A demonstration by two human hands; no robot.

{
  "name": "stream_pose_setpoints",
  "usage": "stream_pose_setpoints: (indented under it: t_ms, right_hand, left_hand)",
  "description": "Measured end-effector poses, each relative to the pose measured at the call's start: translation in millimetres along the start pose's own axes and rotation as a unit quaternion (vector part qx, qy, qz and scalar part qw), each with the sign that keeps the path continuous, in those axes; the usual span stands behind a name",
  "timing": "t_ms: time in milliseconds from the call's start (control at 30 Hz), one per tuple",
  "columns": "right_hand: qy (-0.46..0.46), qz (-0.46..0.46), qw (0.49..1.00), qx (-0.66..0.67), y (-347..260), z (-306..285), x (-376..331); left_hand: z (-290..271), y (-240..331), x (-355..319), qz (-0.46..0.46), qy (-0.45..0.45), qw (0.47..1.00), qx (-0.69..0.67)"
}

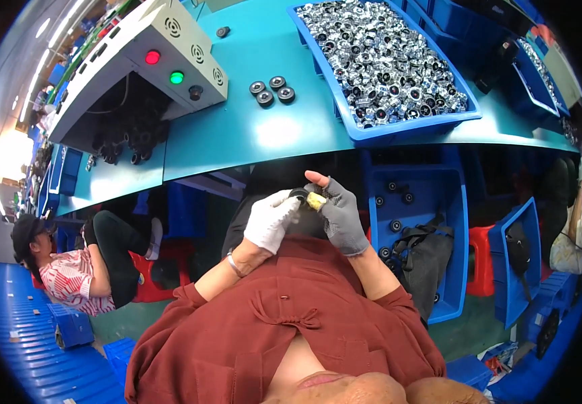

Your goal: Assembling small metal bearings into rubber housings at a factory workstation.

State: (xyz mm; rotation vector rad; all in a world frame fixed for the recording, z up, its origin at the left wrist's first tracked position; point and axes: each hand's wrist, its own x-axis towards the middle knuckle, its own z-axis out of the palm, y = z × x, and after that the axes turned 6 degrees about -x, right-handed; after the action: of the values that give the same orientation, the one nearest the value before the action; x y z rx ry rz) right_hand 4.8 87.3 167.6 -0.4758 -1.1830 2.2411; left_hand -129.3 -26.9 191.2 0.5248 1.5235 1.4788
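- Head view, the hands: both meet in front of the person's chest, below the edge of the teal bench (250, 135). The left hand (269, 221), in a white glove, has its grip closed around a small dark round part (299, 195), of which only a sliver shows above the fingers. The right hand (340, 214), in a grey fingerless glove with the thumb raised, pinches a small yellowish piece (316, 201) that touches the dark part.
- Head view, how the part should handle: judging by the loose black rings (272, 89) lying on the bench, it is probably a stiff, compact ring, light enough for one hand. Smooth faces could slip, so the outer rim is the likely place to take hold, with the centre left free. The yellowish piece is too small to tell whether it is soft or hard.
- Head view, surroundings: a blue bin (412, 131) heaped with shiny silver and black round parts stands on the bench to the right. A grey control box (163, 40) with a red and a green lamp sits to the left. Below the bench, a blue crate (454, 236) holds a few dark rings and a black bag (420, 256). Another person (69, 269) in a striped top sits at far left.
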Motion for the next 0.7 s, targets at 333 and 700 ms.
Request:
stream_pose_setpoints:
  t_ms: [333, 700]
  right_hand:
    - [-0.056, -0.076, 0.980, -0.177, -8, -6, 7]
    - [-0.024, -0.038, 0.993, -0.112, -16, 6, 12]
  left_hand:
    - [-1, -23, 20, -0.028, -0.027, 0.972, -0.232]
    - [15, 2, 18, -0.012, -0.055, 0.984, -0.168]
